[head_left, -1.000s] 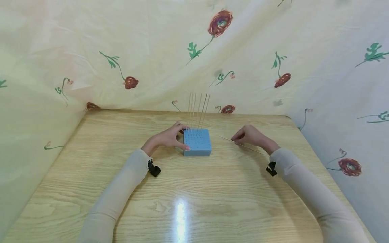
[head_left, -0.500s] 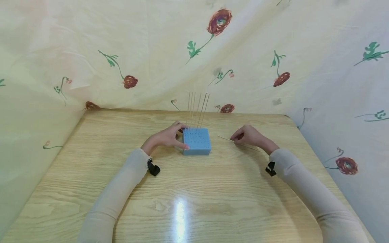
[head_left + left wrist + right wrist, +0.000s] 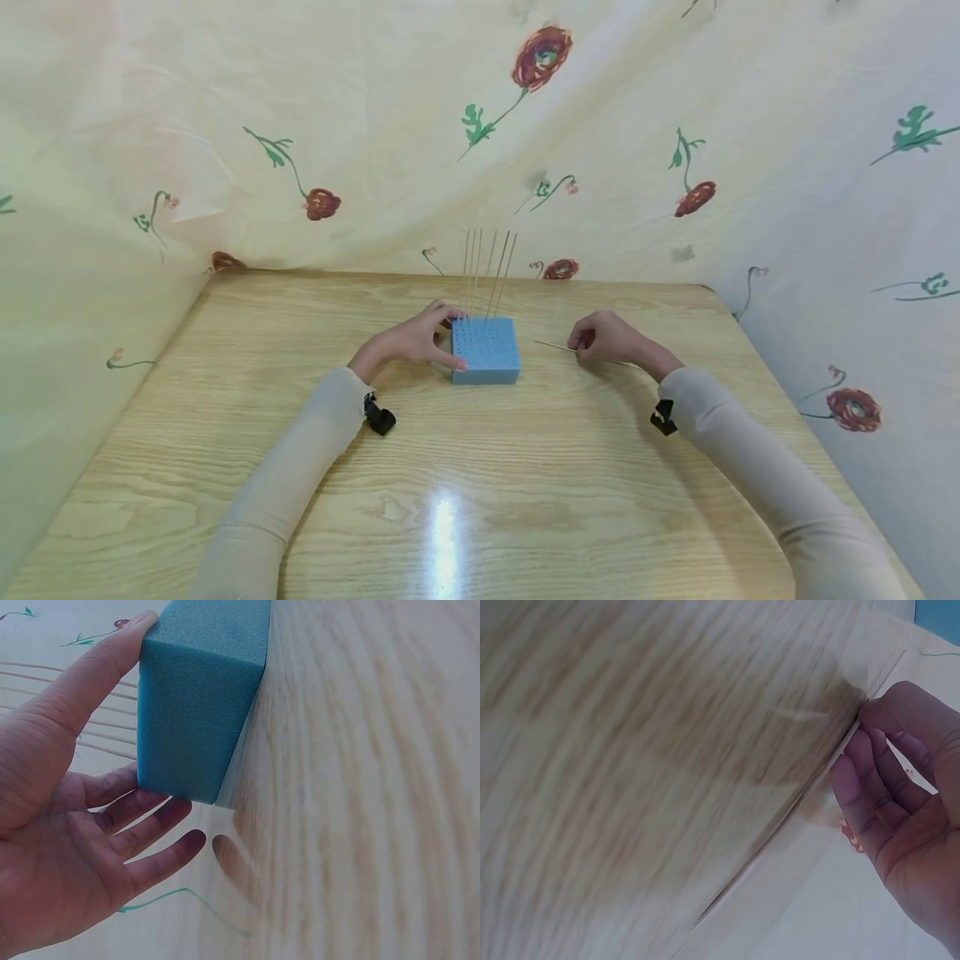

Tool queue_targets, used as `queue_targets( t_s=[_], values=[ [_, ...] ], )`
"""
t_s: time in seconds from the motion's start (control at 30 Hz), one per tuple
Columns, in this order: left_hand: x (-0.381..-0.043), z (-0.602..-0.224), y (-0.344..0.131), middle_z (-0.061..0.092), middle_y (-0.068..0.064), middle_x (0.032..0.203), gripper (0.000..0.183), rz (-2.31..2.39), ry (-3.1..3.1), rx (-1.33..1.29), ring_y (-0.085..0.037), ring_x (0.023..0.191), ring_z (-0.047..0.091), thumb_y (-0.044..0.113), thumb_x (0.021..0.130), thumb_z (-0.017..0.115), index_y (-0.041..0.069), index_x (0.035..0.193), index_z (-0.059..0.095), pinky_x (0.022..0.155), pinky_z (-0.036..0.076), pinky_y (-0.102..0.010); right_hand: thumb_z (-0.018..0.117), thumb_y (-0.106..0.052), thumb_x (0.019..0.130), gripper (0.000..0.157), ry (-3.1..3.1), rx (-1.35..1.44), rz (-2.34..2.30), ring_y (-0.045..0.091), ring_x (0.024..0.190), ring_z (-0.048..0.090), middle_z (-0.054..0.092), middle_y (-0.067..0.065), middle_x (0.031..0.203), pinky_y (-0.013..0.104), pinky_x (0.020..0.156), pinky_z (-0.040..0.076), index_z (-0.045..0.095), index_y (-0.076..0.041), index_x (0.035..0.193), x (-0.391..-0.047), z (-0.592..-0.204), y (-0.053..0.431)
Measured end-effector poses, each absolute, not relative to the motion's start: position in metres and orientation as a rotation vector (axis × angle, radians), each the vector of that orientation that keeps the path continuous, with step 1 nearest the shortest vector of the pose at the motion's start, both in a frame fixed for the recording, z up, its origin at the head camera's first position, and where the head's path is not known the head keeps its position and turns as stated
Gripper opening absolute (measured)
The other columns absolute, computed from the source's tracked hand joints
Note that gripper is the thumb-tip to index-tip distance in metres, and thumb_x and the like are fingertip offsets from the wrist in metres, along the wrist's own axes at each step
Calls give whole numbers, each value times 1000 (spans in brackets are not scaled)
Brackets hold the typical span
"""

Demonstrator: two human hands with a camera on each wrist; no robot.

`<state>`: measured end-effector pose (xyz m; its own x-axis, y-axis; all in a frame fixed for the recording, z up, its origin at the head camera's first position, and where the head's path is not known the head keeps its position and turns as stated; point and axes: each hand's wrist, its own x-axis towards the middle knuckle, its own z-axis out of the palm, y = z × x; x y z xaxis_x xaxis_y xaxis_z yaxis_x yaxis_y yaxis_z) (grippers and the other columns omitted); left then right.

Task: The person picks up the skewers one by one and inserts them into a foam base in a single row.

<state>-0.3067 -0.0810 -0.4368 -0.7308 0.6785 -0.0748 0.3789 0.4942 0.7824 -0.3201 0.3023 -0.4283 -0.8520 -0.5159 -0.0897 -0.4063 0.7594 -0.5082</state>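
A light blue foam block [image 3: 486, 343] with rows of small holes in its top sits on the table. Several thin wooden sticks [image 3: 498, 274] stand up from its back part, leaning slightly. My left hand [image 3: 408, 337] holds the block from its left side, thumb at the near top edge and fingers at the far side. In the left wrist view the outer fingers spread beyond the block's corner [image 3: 187, 720]. To the right of the block, my right hand [image 3: 611, 337] pinches another thin stick [image 3: 553, 345] between thumb and fingertips. That stick lies nearly flat, close over the table.
The wood-grain table [image 3: 525, 475] reaches back to a flower-patterned cloth [image 3: 390, 125], which also hangs along both sides. Black straps [image 3: 381, 417] are on both wrists, over pale sleeves.
My right hand has shifted slightly left with the stick, and the stick's left tip has come a little lower and closer to the block. The left hand and block stay in place.
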Motion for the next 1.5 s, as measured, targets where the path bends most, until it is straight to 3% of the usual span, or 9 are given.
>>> queue_targets(
  t_s=[0.43,0.87,1.27,1.5],
  values=[
    [-309,-438,-81,31,-12,150,90,1104,2364,870,-34,141,36,33,88,82,8,158,31,116,37,-52,70,5,79,16,2744,-692,-698,15,73,62,73,6,81,26,66,52,78,-6,88,-317,-421,294],
    [-308,-437,-81,30,-13,151,91,1108,2366,874,-34,142,36,34,88,82,8,158,31,117,35,-54,68,5,85,11,2799,-801,-876,14,77,61,71,9,84,24,68,51,74,3,94,-317,-399,287],
    [-305,-435,-80,31,-14,151,89,1109,2367,869,-35,142,36,33,88,82,7,157,32,117,35,-55,67,2,90,9,2773,-801,-1056,15,80,59,68,12,91,24,71,50,72,-3,96,-316,-379,276],
    [-304,-435,-80,31,-15,152,91,1110,2373,880,-35,142,36,33,88,82,6,158,32,117,34,-55,67,0,94,9,2693,-816,-1329,13,84,63,68,20,98,22,73,53,71,4,101,-314,-363,272]
  ],
)
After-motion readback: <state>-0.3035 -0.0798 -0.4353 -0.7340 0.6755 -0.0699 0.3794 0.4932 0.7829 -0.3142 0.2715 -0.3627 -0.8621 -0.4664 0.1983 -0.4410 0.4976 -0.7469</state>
